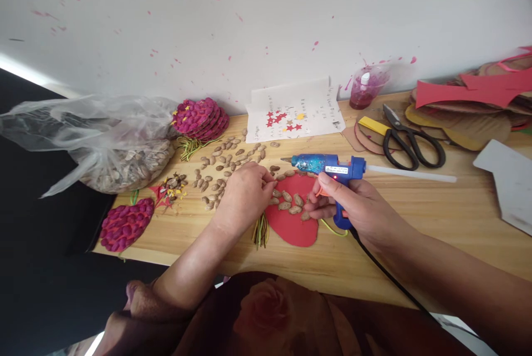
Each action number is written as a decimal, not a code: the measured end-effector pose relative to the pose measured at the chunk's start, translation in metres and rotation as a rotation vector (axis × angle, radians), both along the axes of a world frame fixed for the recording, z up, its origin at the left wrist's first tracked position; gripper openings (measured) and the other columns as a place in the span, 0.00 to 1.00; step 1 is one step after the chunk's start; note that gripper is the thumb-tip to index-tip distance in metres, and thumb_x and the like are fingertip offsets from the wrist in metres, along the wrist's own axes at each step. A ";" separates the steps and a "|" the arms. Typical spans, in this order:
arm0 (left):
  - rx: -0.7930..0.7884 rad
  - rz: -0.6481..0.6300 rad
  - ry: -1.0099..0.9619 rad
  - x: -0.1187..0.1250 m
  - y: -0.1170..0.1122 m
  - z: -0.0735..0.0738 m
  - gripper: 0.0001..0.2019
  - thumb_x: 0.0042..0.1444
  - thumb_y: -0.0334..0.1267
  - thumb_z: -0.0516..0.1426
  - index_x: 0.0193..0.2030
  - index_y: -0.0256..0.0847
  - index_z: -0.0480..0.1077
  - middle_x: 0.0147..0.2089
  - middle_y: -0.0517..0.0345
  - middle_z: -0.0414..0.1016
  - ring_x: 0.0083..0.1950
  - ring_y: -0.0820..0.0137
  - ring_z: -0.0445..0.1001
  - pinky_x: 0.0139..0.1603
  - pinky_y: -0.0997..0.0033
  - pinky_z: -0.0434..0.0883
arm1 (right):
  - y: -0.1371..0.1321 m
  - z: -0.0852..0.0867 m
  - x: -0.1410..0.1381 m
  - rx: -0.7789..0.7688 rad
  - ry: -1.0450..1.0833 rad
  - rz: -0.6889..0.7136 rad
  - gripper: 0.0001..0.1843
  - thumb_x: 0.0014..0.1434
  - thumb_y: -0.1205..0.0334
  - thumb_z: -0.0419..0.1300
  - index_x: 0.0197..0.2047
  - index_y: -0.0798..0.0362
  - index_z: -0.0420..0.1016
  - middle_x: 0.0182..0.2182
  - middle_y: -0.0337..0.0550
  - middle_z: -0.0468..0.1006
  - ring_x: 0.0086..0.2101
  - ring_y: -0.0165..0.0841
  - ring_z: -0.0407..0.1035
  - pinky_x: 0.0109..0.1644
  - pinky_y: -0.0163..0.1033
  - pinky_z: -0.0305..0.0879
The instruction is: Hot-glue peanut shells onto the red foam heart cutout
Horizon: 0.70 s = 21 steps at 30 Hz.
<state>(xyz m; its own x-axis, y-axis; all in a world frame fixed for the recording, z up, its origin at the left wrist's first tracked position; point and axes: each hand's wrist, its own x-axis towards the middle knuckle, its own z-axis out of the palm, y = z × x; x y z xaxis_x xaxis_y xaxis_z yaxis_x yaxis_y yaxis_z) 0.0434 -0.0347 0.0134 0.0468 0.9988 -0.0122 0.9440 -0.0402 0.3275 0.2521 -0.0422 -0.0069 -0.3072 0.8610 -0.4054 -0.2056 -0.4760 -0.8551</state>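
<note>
My right hand (pixel 353 201) is wrapped round the handle of a blue hot glue gun (pixel 310 163), its nozzle pointing left and a white glue stick (pixel 411 173) jutting from its back. Below the gun lies a rounded red cutout (pixel 293 228) with several peanuts (pixel 285 205) across its upper part. My left hand (pixel 247 192) is at the cutout's left edge, fingers curled together; what they hold, if anything, is hidden. Loose unshelled peanuts (pixel 226 165) are scattered beyond and left of this hand. A tassel of green and dark strands (pixel 261 231) hangs beside the cutout.
At left are a plastic bag of shells (pixel 124 168), a finished-looking purple-studded piece (pixel 127 224) and a stack of similar pieces (pixel 201 118). Paper with stars (pixel 293 109) lies against the wall. Black scissors (pixel 413 140), a pink-stained cup (pixel 366 90) and cardboard shapes (pixel 469 118) are at right.
</note>
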 end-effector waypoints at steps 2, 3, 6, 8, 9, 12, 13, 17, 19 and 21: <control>-0.001 0.002 0.008 0.001 0.000 0.000 0.05 0.57 0.31 0.61 0.31 0.41 0.76 0.37 0.54 0.79 0.41 0.64 0.77 0.46 0.65 0.71 | 0.000 0.000 0.000 0.002 -0.001 0.005 0.25 0.51 0.37 0.71 0.29 0.52 0.77 0.29 0.43 0.79 0.30 0.34 0.79 0.35 0.36 0.80; -0.003 0.003 0.012 0.001 0.001 0.000 0.05 0.57 0.31 0.61 0.31 0.41 0.75 0.37 0.54 0.79 0.41 0.64 0.77 0.46 0.65 0.71 | 0.000 0.000 0.000 0.002 -0.001 0.004 0.25 0.51 0.37 0.71 0.29 0.52 0.77 0.29 0.43 0.79 0.31 0.34 0.79 0.35 0.36 0.80; -0.003 0.003 0.020 0.003 0.001 0.000 0.05 0.57 0.31 0.61 0.30 0.41 0.75 0.38 0.54 0.79 0.42 0.63 0.77 0.46 0.65 0.72 | -0.001 0.002 0.000 -0.005 -0.001 0.001 0.25 0.50 0.37 0.72 0.29 0.52 0.77 0.28 0.43 0.79 0.31 0.34 0.79 0.35 0.35 0.79; -0.002 0.004 0.026 0.003 0.002 0.000 0.05 0.57 0.31 0.61 0.30 0.41 0.75 0.38 0.53 0.79 0.42 0.63 0.77 0.46 0.65 0.72 | -0.001 0.003 0.000 -0.008 0.002 0.000 0.25 0.49 0.37 0.72 0.29 0.52 0.77 0.28 0.42 0.78 0.31 0.34 0.79 0.34 0.35 0.79; -0.002 0.004 0.028 0.003 0.002 0.000 0.05 0.57 0.30 0.60 0.30 0.40 0.75 0.38 0.53 0.79 0.42 0.63 0.77 0.46 0.65 0.72 | -0.001 0.003 0.000 -0.009 0.003 0.001 0.26 0.48 0.37 0.72 0.29 0.52 0.77 0.28 0.42 0.78 0.30 0.34 0.79 0.34 0.35 0.80; -0.004 0.002 0.036 0.004 0.002 0.000 0.05 0.57 0.30 0.60 0.30 0.40 0.75 0.37 0.53 0.79 0.42 0.63 0.77 0.46 0.65 0.72 | 0.000 0.003 0.000 -0.006 0.002 0.004 0.26 0.48 0.36 0.73 0.29 0.52 0.77 0.28 0.42 0.78 0.31 0.34 0.79 0.34 0.35 0.80; -0.003 0.003 0.038 0.004 0.002 0.000 0.05 0.56 0.30 0.60 0.30 0.40 0.75 0.37 0.53 0.79 0.42 0.63 0.77 0.46 0.65 0.72 | 0.000 0.002 0.000 -0.004 0.001 0.005 0.26 0.49 0.37 0.72 0.29 0.52 0.77 0.28 0.43 0.78 0.31 0.34 0.79 0.34 0.35 0.80; 0.000 0.008 0.046 0.005 0.002 0.000 0.06 0.56 0.29 0.59 0.30 0.40 0.75 0.37 0.54 0.79 0.41 0.64 0.77 0.46 0.66 0.72 | 0.001 0.001 0.000 0.000 0.006 0.007 0.25 0.50 0.37 0.72 0.30 0.52 0.76 0.29 0.42 0.78 0.31 0.35 0.79 0.34 0.36 0.79; 0.000 0.007 0.046 0.005 0.002 -0.001 0.06 0.56 0.30 0.60 0.29 0.40 0.75 0.37 0.53 0.79 0.41 0.64 0.77 0.47 0.66 0.72 | 0.001 0.000 0.000 0.000 0.013 0.009 0.25 0.50 0.38 0.72 0.30 0.52 0.76 0.29 0.42 0.78 0.31 0.35 0.79 0.34 0.35 0.79; 0.000 0.009 0.028 0.004 0.002 0.000 0.06 0.56 0.30 0.60 0.29 0.40 0.75 0.37 0.53 0.79 0.41 0.63 0.78 0.47 0.65 0.72 | 0.001 0.000 0.001 0.003 0.017 0.010 0.24 0.51 0.38 0.72 0.30 0.52 0.76 0.29 0.42 0.78 0.31 0.35 0.79 0.34 0.35 0.79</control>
<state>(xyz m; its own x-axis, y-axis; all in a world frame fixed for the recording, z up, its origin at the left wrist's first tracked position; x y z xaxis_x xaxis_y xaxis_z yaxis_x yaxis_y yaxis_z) 0.0474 -0.0331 0.0132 0.0378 0.9992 -0.0137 0.9532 -0.0319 0.3007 0.2526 -0.0415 -0.0073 -0.3228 0.8590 -0.3974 -0.2155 -0.4756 -0.8529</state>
